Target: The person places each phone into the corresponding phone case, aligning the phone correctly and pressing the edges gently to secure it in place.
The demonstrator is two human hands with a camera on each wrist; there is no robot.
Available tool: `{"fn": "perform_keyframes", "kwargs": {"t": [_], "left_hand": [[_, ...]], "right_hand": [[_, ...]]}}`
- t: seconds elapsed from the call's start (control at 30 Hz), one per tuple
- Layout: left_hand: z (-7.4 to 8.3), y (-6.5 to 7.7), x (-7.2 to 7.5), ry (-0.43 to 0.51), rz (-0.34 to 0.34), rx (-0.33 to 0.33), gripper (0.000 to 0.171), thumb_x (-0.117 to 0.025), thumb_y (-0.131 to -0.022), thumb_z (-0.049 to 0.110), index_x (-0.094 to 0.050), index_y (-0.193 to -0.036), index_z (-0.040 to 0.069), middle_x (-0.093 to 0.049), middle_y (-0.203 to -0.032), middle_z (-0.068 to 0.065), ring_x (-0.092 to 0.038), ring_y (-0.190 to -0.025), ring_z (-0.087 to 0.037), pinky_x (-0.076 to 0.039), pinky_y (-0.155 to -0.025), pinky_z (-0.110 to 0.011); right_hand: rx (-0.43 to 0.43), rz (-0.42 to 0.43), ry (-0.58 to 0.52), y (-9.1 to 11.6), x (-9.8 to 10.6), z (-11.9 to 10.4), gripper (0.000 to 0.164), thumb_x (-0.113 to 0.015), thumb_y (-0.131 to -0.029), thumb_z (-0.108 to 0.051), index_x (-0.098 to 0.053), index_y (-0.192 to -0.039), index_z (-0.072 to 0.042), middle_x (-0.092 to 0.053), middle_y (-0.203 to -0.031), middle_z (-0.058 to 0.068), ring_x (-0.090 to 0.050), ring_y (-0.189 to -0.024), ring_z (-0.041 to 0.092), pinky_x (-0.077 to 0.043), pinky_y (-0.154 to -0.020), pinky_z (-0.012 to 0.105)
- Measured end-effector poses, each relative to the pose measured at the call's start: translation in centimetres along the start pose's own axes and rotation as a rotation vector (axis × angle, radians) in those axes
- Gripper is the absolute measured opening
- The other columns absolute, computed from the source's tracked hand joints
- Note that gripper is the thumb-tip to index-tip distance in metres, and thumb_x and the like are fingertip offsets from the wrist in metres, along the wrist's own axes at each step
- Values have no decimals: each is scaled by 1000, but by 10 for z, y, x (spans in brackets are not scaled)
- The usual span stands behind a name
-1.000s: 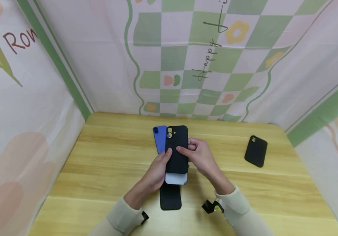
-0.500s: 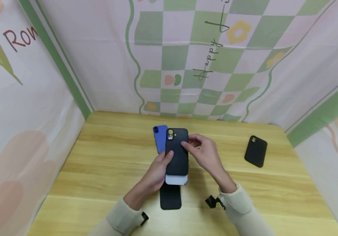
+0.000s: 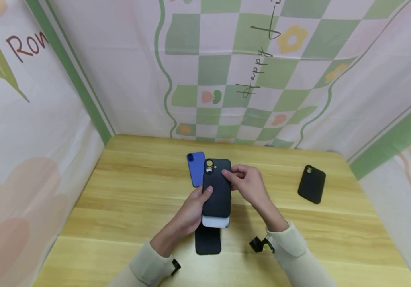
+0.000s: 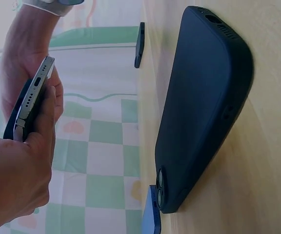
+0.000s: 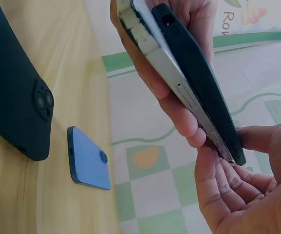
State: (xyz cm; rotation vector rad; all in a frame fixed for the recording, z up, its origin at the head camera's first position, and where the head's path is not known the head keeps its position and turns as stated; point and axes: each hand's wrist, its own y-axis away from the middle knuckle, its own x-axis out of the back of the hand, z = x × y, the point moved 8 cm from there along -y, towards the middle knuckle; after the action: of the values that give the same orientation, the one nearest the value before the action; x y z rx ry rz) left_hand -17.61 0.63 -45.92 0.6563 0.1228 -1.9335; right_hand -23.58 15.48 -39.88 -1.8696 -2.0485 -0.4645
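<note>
Above the table, my left hand (image 3: 191,209) grips a silver-edged phone (image 5: 184,92) with a black phone case (image 3: 217,195) lying over its back, left thumb pressed on the case. The phone's pale lower end sticks out below the case. In the right wrist view, phone and case meet near the camera end and spread apart towards the bottom. My right hand (image 3: 250,185) pinches the upper right edge, thumb on the case and fingers curled behind. Under the held pair a phone in a black case (image 4: 199,102) lies on the table, partly hidden in the head view.
A blue phone (image 3: 196,169) lies on the wooden table (image 3: 137,175) behind the left hand. Another black phone case (image 3: 311,184) with a camera cutout lies far right. Patterned cloth (image 3: 212,71) hangs along the table's back and sides.
The phone and case have come slightly down in the head view. My right thumb has shifted from the case's middle up towards its upper right edge. The left hand keeps its grip.
</note>
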Motion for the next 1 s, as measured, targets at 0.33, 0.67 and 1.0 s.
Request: {"fn": "perform_keyframes", "kwargs": {"t": [0.33,0.67,1.0], "left_hand": [[-2,-1,0,37,11,8,52,-36,-117,29,-30,-163,4,-52,-155,-23,-59,-133,-33,-48,-114,-49],[-4,-2,1,31,24,-6,53,-34,-118,34,-35,-161,4,-55,-152,-22,-58,-135,-29,-47,-116,-49],[-5,-1,-1,6,2,4,50,-35,-118,30,-36,-160,3,-57,-149,-24,-62,-132,-37,-51,-112,-50]], "right_hand": [[-19,-27,-57,3,-1,3,30,-78,-98,-22,-76,-110,5,-78,-86,10,-74,-69,16,-66,-70,38],[-15,-39,-63,5,-2,3,30,-80,-95,-17,-73,-114,6,-77,-89,10,-73,-72,15,-65,-69,32],[-56,-88,-94,-1,-3,6,33,-70,-104,-27,-73,-115,3,-77,-92,9,-74,-78,18,-66,-75,41]]}}
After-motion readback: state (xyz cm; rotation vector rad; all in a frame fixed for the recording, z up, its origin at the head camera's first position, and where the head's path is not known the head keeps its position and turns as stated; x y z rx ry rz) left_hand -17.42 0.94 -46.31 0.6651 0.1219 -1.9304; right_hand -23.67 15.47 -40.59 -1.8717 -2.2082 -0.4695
